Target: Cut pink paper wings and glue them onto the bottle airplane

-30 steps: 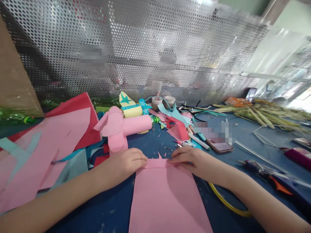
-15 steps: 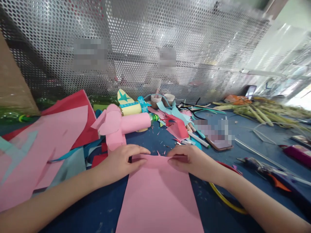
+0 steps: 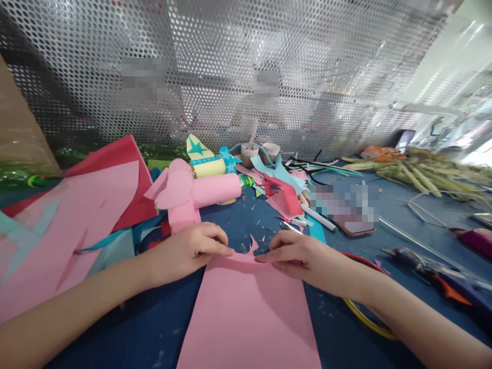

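Note:
A long pink sheet of paper [image 3: 249, 318] lies before me on the blue table, its far edge turned up in a narrow fold. My left hand [image 3: 192, 253] is closed on the left end of that fold, fingertips pressing the paper. At the right end, my right hand [image 3: 294, 256] pinches the same edge between thumb and fingers. Just past the fold lie small pink paper scraps [image 3: 252, 245]. Beyond my left hand rests a bottle wrapped in pink paper [image 3: 217, 189], with pink rounded pieces at its left end and a green cap.
Pink sheets [image 3: 96, 205] and a red sheet [image 3: 130, 154] are piled at left. A yellow-wrapped bottle [image 3: 209, 167] with blue stars lies behind. To the right are a white marker [image 3: 320, 217], a phone [image 3: 355, 228], a glue gun [image 3: 426, 271] and a yellow-red ring [image 3: 371, 323].
Both hands have curled their fingers over the far edge of the pink sheet, and the turned-up strip shows more between them. The view has shifted slightly.

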Demonstrator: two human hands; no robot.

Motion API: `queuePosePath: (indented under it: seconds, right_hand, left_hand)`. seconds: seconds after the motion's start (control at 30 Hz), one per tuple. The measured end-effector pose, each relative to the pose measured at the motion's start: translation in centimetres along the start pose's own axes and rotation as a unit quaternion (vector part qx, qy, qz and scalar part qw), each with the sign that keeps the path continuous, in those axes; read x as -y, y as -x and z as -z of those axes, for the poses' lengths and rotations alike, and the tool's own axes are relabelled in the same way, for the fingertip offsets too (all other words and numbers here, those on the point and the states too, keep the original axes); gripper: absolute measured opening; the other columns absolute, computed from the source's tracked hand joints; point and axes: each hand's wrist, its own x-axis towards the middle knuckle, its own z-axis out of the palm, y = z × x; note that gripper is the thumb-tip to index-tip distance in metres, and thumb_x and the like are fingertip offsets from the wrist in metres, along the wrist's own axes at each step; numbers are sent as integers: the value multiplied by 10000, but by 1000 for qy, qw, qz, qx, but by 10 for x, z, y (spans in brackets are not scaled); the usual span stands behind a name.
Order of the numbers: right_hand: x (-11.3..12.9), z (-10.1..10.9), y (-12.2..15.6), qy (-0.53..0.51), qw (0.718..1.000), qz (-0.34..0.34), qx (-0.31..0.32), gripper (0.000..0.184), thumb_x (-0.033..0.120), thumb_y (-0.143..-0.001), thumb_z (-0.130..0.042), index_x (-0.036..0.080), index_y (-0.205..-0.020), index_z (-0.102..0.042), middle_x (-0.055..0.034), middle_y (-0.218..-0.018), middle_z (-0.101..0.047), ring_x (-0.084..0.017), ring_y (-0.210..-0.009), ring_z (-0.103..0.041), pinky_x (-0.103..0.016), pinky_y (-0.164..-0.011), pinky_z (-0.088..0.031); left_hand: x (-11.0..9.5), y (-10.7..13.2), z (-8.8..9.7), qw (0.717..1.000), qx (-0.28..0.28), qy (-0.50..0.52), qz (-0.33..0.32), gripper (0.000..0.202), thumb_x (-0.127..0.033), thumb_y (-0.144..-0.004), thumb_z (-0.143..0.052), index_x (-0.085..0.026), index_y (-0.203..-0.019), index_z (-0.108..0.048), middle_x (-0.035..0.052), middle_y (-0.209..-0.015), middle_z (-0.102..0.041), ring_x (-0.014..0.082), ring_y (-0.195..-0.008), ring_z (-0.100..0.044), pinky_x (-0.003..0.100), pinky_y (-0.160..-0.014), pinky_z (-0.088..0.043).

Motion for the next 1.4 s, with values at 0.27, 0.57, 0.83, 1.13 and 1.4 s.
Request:
queuePosePath:
  seconds: [0.27,0.57,0.83,1.13,1.4]
  right_hand:
    - [-2,-1,4,62,998,5,22,316,140,-955,-495,275,-1160,-693,-72,-1012,-628,-190,-907,-591,-288,-779,-483]
    - [-10,-14,28,143,986,83,-38,342,188,-1006,-361,176,-1200,-642,-93,-1084,-673,-214,-976,-589,-328,-857,-508]
    - [-3,-15,29,31,993,-63,-95,303,86,-915,-458,229,-1123,-625,-45,-1102,-643,-173,-1019,-595,-287,-892,-470]
    - [3,0,13,-232,935,-208,-169,221,399,-850,-565,208,-954,-523,38,-642,-561,-146,-565,-551,-240,-504,-407]
    - [1,-2,6,-489,834,-191,-174,263,354,-710,-794,218,-934,-770,-5,-838,-756,-128,-735,-666,-232,-690,-501]
  left_hand:
    - [-3,1,2,992,50,-102,-50,357,-66,-934,-382,-222,-1037,-686,63,-929,-636,177,-862,-574,259,-731,-451]
    - [-8,4,4,990,77,-116,-35,347,-34,-911,-412,-217,-1072,-659,65,-950,-618,190,-900,-563,262,-751,-460]
    - [-18,-2,3,996,48,-48,57,348,7,-797,-448,-187,-977,-674,57,-1004,-642,175,-929,-614,274,-837,-474]
    - [-25,-12,2,941,-59,166,290,262,-409,-820,-581,-194,-958,-639,21,-883,-680,188,-774,-636,267,-636,-496]
    - [-24,-8,10,854,-110,376,344,292,-371,-766,-659,-186,-981,-729,-11,-626,-648,104,-512,-515,196,-454,-373]
